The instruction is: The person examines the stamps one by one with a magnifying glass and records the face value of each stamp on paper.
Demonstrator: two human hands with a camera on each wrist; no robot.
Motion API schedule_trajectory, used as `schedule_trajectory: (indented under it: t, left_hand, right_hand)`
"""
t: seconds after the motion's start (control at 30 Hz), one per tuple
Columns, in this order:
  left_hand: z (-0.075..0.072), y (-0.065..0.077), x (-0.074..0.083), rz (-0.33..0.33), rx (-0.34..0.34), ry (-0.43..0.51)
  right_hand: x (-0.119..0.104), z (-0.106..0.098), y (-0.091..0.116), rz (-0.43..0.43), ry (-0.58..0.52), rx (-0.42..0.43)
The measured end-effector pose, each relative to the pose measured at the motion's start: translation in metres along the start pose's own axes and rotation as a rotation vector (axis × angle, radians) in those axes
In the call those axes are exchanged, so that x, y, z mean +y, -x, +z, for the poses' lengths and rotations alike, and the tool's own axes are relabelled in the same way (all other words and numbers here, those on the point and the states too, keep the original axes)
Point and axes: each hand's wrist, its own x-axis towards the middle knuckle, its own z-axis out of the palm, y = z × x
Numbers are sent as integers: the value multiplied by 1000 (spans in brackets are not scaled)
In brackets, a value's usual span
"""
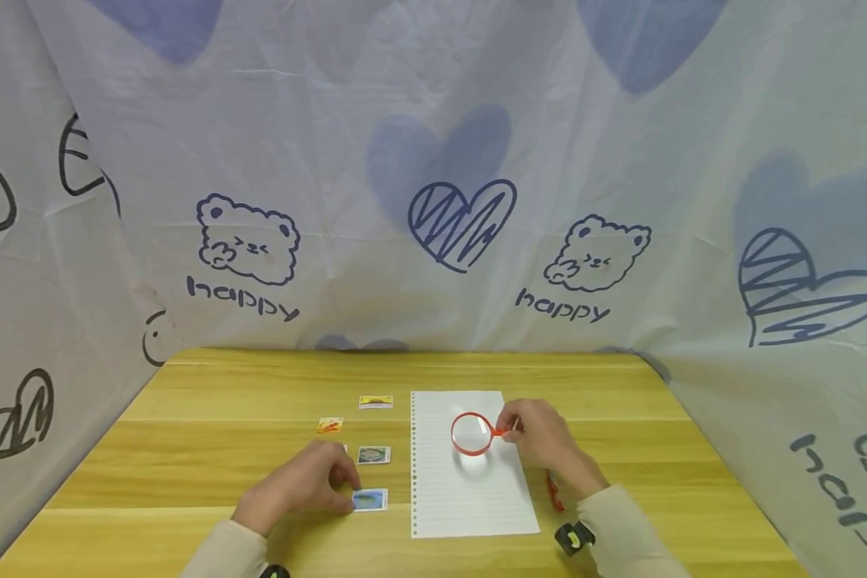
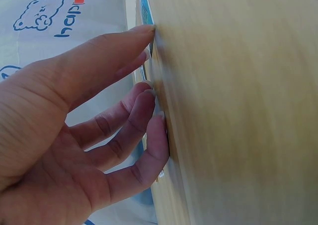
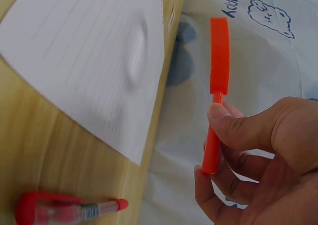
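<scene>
White printed backdrop (image 1: 354, 265) hung behind a wood-grain worktop (image 1: 643, 433); clock directions ran from the middle of the lined sheet (image 1: 470, 506). Furthest left, the left hand (image 1: 307, 484) gripped the left end of a blue stamp-like card (image 1: 372, 499) between eight and nine o'clock, thumb and forefinger narrow about it, probably because so thin a piece offered only its edges. From nine towards ten lay an orange card (image 1: 330, 425), a half-hidden card (image 1: 345, 447) behind that hand, a grey-green card (image 1: 374, 455) and a yellow card (image 1: 376, 402), all apparently placed so that none covered the lined sheet. Towards twelve, a red magnifying glass (image 1: 471, 433) was raised above the ruled lines; the right hand (image 1: 544, 435), between two and three, pinched only its handle, presumably leaving the lens unobstructed. Between three and four lay a red pen (image 1: 555, 491), seemingly parked within reach.

Counted: four cards plainly visible, one half-hidden; one lined sheet; one magnifying glass; one pen; two hands.
</scene>
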Motion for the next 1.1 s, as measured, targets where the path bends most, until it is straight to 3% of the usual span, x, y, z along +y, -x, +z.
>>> schedule_trajectory:
  t: [0.33,0.6,1.1]
  left_hand:
    - [0,0,1,-9,4,6]
    - [0,0,1,-6,2,11]
    - [1,-1,-1,-1,4,-4]
  right_hand:
    - [19,-10,-2,-17,7,27]
    - [33,-15,-4,36,14,25]
    - [77,-27,-8,27,32,72]
